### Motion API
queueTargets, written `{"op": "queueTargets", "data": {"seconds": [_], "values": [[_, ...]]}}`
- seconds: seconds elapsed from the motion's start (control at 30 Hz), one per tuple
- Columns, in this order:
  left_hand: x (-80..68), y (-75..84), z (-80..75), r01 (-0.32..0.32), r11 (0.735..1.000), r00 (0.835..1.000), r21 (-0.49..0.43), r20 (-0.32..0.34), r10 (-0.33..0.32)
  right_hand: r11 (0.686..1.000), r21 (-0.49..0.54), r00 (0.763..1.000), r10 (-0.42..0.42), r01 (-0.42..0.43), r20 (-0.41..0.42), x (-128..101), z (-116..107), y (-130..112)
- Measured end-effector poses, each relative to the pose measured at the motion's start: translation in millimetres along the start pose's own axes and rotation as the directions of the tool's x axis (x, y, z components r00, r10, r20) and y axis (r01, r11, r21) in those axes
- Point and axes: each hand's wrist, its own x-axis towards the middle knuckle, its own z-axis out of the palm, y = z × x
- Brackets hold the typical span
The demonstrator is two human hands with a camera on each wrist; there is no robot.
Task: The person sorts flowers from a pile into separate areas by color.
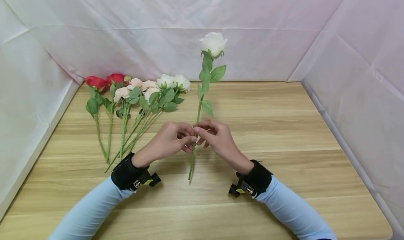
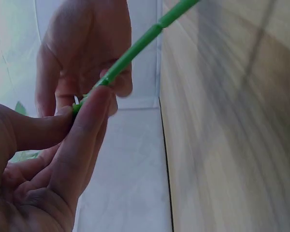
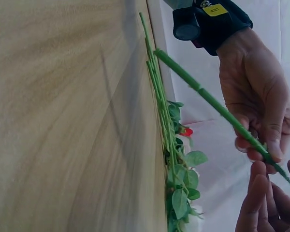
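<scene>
Standing upright above the middle of the wooden bench point(image 1: 284, 134), a white rose point(image 1: 213, 43) is held by its green stem point(image 1: 198, 115) between both hands. The stem is pinched by the left hand point(image 1: 172, 140) between thumb and forefinger, the other fingers being curled in beneath; in the left wrist view the pinch is seen from close by, with the stem running up and away past the fingertips point(image 2: 94, 104). The stem is gripped at the same height by the right hand point(image 1: 217, 136), whose fingers are curled about it from the other side, so that the two hands are touching or very nearly so. In the right wrist view the stem is seen passing slantwise under the left hand's fingers point(image 3: 270, 150). The bloom is carried well above the hands, against the white sheeting point(image 1: 157, 29) behind, and several leaves are borne along the stem between bloom and hands. The stem's lower end hangs below the hands, close over the bench; whether it touches the wood cannot be told.

To the left, a bunch of flowers point(image 1: 135, 92) is laid flat on the bench: red blooms at the far left, pale pink in the middle, white at the right, with their stems drawn together towards the left forearm. Black wrist bands are worn over pale blue sleeves point(image 1: 91, 212).
</scene>
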Motion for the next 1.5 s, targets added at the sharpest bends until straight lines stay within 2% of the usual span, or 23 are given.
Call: {"op": "queueTargets", "data": {"seconds": [0.2,0.43,0.7,0.87,1.3,1.5], "values": [[0.8,-0.6,8.0,-0.017,0.998,1.000,-0.062,-0.009,0.017,0.999,0.033,0.999,-0.009,0.010,-0.053,-1.1,-0.3,4.0],[4.2,-5.1,14.2,-0.018,0.995,0.999,-0.102,-0.049,0.013,0.997,0.080,0.996,-0.002,0.010,-0.091,-0.3,-0.7,3.7],[5.1,-8.4,16.5,0.004,0.989,0.998,-0.147,-0.065,-0.014,0.997,0.060,0.996,-0.035,0.040,-0.082,2.8,-4.1,5.3],[4.8,-8.5,16.2,0.023,0.985,0.996,-0.172,-0.077,-0.036,0.996,0.082,0.997,-0.034,0.040,-0.068,3.1,-5.6,3.7],[5.0,-9.6,18.1,0.010,0.984,0.994,-0.180,-0.101,-0.029,0.997,0.078,0.999,-0.023,0.026,-0.038,5.3,-10.0,4.6],[5.5,-11.1,16.0,-0.006,0.989,0.993,-0.146,-0.121,-0.011,0.998,0.052,0.999,-0.016,0.018,-0.028,6.5,-14.8,5.2]]}}
